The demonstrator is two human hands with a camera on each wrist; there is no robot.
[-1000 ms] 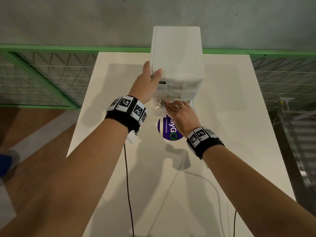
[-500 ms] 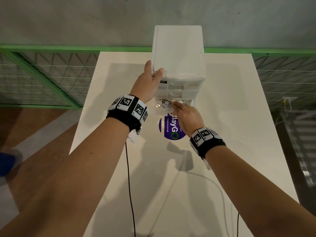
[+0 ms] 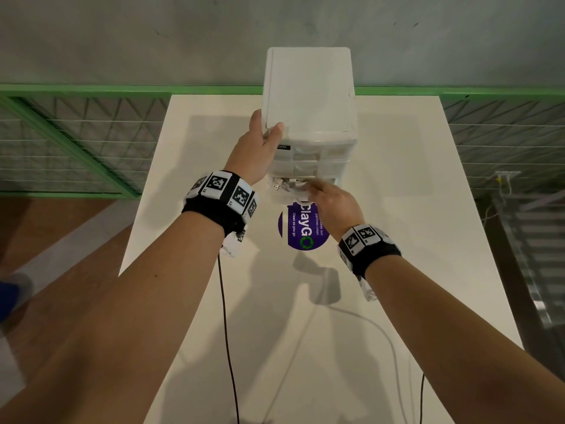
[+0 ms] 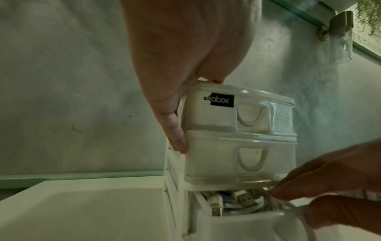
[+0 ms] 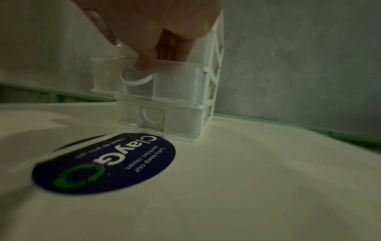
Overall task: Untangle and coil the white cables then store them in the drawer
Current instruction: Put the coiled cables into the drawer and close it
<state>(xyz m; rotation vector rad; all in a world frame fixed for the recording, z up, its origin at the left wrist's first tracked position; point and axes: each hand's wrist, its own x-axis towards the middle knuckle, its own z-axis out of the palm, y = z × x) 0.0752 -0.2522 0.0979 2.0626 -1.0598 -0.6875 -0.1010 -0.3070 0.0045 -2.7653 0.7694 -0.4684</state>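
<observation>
The left hand (image 3: 258, 148) is gripping the top left corner of the white drawer unit (image 3: 308, 96), thumb on its lid, while the right hand (image 3: 331, 201) is curling its fingers over the front rim of the open drawer (image 4: 243, 223). The coiled white cables (image 4: 239, 203) are lying inside that drawer, plugs pointing toward the near side. Compared with a second ago, the right hand is sitting nearer, at the drawer's front, on the bench (image 3: 397, 209).

The drawer unit (image 3: 308, 96) is smooth white plastic with translucent, slightly glossy drawer fronts (image 4: 241, 158). The table (image 3: 397, 240) has a smooth matt off-white surface bearing a glossy printed sticker (image 5: 107, 163). The cables (image 4: 243, 207) have smooth white sheathing and metal plugs.
</observation>
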